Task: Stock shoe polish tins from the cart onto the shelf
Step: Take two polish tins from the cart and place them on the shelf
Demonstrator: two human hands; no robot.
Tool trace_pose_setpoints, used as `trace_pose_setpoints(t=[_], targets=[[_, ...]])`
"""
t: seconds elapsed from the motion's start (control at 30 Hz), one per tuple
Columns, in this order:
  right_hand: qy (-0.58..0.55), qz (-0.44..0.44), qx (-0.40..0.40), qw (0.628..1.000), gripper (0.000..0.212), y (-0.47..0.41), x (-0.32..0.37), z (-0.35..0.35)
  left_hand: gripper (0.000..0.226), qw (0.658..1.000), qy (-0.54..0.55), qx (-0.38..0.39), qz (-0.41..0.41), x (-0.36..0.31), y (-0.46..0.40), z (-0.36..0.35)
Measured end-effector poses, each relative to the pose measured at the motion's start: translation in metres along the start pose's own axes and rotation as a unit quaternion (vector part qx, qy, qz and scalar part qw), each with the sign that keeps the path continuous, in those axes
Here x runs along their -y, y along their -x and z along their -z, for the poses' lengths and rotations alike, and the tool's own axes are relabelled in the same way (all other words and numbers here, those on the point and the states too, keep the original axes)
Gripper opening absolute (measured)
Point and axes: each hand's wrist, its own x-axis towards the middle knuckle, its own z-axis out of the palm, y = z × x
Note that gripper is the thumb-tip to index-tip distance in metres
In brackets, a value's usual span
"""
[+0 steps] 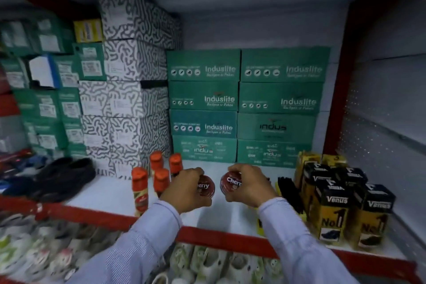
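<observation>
hands reach over the white shelf (pixel 230 219), each closed around a round red tin held on edge above the bare middle: left hand (pixel 184 188) wraps the left tin (pixel 205 187), right hand (pixel 250 188) wraps the right tin (pixel 231 184), the two tins near each other but apart. orange-capped bottles (pixel 159 176) stand just left, yellow-and-black cartons (pixel 341 205) to the right, closed green boxes (pixel 244 104) stacked behind
</observation>
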Motion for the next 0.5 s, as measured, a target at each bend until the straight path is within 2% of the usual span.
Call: trace_pose_setpoints(t=[0.1, 0.2, 0.27, 0.33, 0.5], targets=[[0.024, -0.024, 0.023, 0.999, 0.075, -0.033, -0.013, -0.02, 0.061, 0.999, -0.011, 0.03, 0.015, 0.013, -0.04, -0.022], [0.06, -0.042, 0.052, 0.996, 0.075, -0.06, -0.027, -0.038, 0.065, 0.997, -0.025, 0.068, 0.036, 0.023, -0.065, -0.043], [0.077, -0.046, 0.063, 0.994, 0.068, -0.074, -0.037, -0.049, 0.065, 0.994, -0.038, 0.087, 0.046, 0.03, -0.075, -0.056], [0.093, -0.049, 0.072, 0.992, 0.062, -0.083, -0.045, -0.058, 0.064, 0.993, -0.037, 0.097, 0.05, 0.037, -0.083, -0.068], [0.124, -0.051, 0.096, 0.986, 0.061, -0.09, -0.054, -0.07, 0.067, 0.992, -0.042, 0.111, 0.048, 0.052, -0.088, -0.085]])
